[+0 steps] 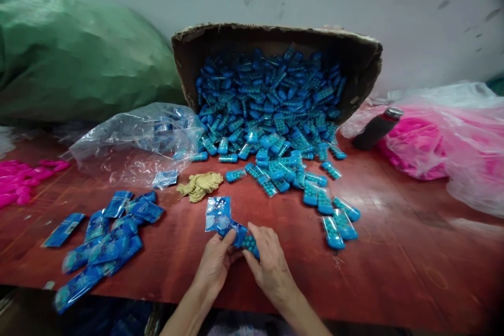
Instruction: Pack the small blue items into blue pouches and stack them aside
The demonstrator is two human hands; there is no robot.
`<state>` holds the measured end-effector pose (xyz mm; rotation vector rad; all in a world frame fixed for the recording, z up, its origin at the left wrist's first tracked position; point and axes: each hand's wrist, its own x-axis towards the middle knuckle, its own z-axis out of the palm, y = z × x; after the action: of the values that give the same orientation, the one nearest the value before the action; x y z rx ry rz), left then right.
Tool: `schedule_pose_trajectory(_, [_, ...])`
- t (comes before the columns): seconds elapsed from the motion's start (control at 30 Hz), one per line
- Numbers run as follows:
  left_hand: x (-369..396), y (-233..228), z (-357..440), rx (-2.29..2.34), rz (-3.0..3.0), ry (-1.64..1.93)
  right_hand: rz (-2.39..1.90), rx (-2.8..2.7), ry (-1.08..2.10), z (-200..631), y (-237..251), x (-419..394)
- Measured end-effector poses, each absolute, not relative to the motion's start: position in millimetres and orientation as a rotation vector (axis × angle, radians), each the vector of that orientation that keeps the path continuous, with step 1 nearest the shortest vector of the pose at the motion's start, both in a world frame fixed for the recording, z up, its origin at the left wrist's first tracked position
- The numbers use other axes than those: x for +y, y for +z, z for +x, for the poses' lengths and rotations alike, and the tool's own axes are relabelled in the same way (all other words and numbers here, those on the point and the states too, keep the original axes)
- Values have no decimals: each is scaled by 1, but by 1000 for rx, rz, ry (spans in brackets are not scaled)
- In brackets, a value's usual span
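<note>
A red surface (409, 273) runs beneath everything. Left of the box, a bulky green sack (79, 58) fills the back. The box (364, 71) lies on its side, its ragged mouth facing the person. Right of the box sits a clear-wrapped pink bundle (417, 142). A heap of blue-ended tubes (271, 89) fills the box and spills out in front of it, some lying farther to its front right. A clear bag (126, 139) with blue things inside slumps at the box's front left corner. Farther front left of the box lie overlapping blue packs (106, 249); well left of it, pink pieces (18, 184). In front of the box are both hands, nearly closed: the left hand (216, 260) pinches a blue pouch (235, 232) under its thumb; the right hand (271, 257) grips a tube (251, 243) of turquoise balls, its end meeting the pouch. How far inside it sits, I cannot tell. A dark bottle (376, 128) leans just right of the box. Before the box's left side rests a crumpled yellow cloth (201, 186), and nearer the hands, a flat sachet (218, 207).
</note>
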<state>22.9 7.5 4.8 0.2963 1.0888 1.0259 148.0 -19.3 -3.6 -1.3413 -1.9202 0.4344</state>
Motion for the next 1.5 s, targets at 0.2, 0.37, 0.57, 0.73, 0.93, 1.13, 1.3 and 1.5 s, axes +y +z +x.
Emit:
schedule_pose_trajectory(0.2, [11, 12, 21, 1081, 345, 979, -1313, -1599, 754, 146, 1, -15])
schedule_pose_trajectory(0.37, [12, 16, 14, 976, 301, 949, -1093, -1171, 1461, 160, 8, -10])
schedule_pose_trajectory(0.57, [4, 12, 20, 920, 333, 921, -1186, -1031, 1389, 154, 6, -11])
schedule_pose_trajectory(0.73, [2, 11, 24, 955, 361, 895, -1290, -1386, 1011, 152, 8, -11])
schedule_pose_trajectory(0.93, [6, 16, 18, 973, 255, 916, -1139, -1496, 1085, 158, 14, -10])
schedule_pose_trajectory(1.13, [4, 14, 13, 847, 179, 842, -1018, -1431, 1248, 159, 14, -11])
schedule_pose_trajectory(1.3, [1, 13, 11, 745, 181, 804, -964, -1365, 1359, 158, 10, -13])
schedule_pose_trajectory(1.5, [-2, 13, 17, 656, 188, 758, -1019, -1461, 1315, 162, 16, -11])
